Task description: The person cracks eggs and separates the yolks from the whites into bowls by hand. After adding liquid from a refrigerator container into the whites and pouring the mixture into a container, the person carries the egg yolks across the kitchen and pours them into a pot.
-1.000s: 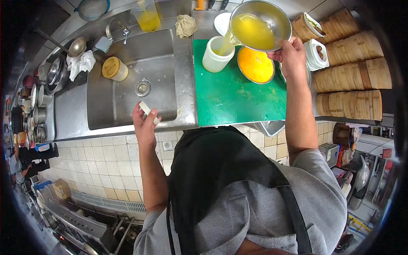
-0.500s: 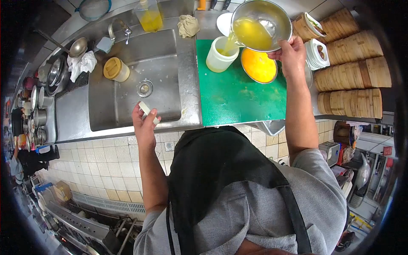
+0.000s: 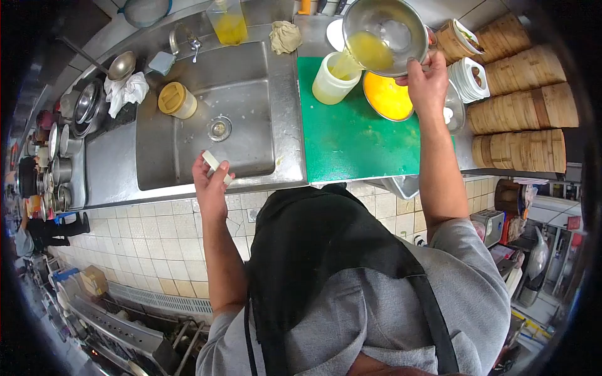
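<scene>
My right hand (image 3: pixel 429 91) grips the rim of a metal bowl (image 3: pixel 406 28), tilted to the left. Clear yellow liquid (image 3: pixel 370 50) runs from its lip into a white plastic jar (image 3: pixel 330 88) standing upright on a green cutting board (image 3: pixel 360 147). Just below the tilted bowl, a second metal bowl full of bright orange-yellow liquid (image 3: pixel 390 95) rests on the board, partly covered from view. Near the sink's front edge, my left hand (image 3: pixel 212 191) is closed around a flat white piece (image 3: pixel 217 167), seen edge-on; its kind is unclear.
A tan-lidded container (image 3: pixel 177 100) lies tipped in the sink (image 3: pixel 244 150). Behind stand a jug of yellow liquid (image 3: pixel 228 26) and a crumpled cloth (image 3: pixel 286 37). Bamboo steamers (image 3: pixel 525 113) and stacked white dishes (image 3: pixel 467 81) line the right side. Another person (image 3: pixel 47 232) is far left.
Liquid keeps flowing from the tilted bowl, which holds less now, and the level in the jar looks higher. The whole view has shifted slightly; both hands keep their hold.
</scene>
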`<state>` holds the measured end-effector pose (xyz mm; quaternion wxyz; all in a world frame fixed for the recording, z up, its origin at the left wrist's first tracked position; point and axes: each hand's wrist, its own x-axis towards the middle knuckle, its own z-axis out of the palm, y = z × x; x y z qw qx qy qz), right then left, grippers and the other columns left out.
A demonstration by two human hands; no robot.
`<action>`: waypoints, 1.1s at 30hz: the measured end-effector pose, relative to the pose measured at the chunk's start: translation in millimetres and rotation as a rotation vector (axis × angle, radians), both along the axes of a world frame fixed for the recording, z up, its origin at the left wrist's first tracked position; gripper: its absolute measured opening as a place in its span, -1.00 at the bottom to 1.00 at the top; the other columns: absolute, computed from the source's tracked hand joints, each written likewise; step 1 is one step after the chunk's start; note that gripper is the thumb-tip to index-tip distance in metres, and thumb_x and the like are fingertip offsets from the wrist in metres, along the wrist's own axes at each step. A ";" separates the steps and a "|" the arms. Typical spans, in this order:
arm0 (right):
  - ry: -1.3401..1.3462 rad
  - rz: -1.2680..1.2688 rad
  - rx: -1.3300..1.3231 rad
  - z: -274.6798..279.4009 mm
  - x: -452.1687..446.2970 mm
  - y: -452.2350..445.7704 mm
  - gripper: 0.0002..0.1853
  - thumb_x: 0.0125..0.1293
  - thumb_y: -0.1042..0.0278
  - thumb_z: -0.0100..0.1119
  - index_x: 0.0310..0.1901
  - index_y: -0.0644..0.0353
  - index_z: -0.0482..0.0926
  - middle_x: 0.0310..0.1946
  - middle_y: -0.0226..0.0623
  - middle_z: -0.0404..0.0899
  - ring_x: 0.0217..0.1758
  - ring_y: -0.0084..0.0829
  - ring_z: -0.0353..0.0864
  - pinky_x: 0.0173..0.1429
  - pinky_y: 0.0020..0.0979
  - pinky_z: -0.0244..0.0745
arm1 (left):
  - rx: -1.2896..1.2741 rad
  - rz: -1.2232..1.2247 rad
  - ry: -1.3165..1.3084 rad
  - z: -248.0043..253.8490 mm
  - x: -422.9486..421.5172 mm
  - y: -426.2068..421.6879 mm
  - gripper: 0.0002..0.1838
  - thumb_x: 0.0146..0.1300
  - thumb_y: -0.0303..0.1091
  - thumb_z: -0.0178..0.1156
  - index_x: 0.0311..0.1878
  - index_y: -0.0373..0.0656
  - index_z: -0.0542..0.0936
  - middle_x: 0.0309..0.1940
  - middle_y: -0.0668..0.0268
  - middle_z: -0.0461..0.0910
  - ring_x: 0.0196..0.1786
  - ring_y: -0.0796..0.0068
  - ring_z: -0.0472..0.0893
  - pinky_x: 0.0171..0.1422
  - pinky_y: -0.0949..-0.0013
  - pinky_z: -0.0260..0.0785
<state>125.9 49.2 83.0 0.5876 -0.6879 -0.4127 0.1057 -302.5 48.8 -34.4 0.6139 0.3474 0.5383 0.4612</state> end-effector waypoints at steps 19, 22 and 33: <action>-0.226 0.210 0.263 -0.7 -40.4 -3.7 -0.76 0.18 0.60 0.20 -0.37 0.24 0.27 0.08 0.07 0.53 -0.25 -0.45 0.61 -0.30 -0.45 0.47 | -0.029 0.089 0.085 8.9 22.3 -39.2 -0.30 0.15 -0.38 0.32 0.34 -0.21 0.25 0.05 0.23 0.38 0.00 0.39 0.52 -0.01 0.32 0.52; -0.206 0.308 0.137 -2.5 -92.0 3.7 -0.74 0.14 0.58 0.24 -0.36 0.20 0.28 0.11 -0.01 0.54 -0.35 -0.49 0.54 -0.35 -0.44 0.43 | -0.007 0.091 0.084 0.9 12.0 -13.6 -0.25 0.15 -0.36 0.36 0.37 -0.20 0.23 0.11 0.19 0.36 0.02 0.40 0.52 -0.04 0.36 0.49; -0.240 0.607 -0.929 -216.7 -264.6 128.3 -0.75 0.19 0.38 0.17 -0.10 0.21 0.44 -0.26 0.05 0.64 -0.09 0.04 0.64 0.02 -0.10 0.53 | -0.003 -0.059 -0.104 -7.8 -104.2 113.0 -0.28 0.24 -0.44 0.26 0.44 -0.17 0.19 0.11 0.27 0.41 0.00 0.44 0.55 -0.02 0.30 0.49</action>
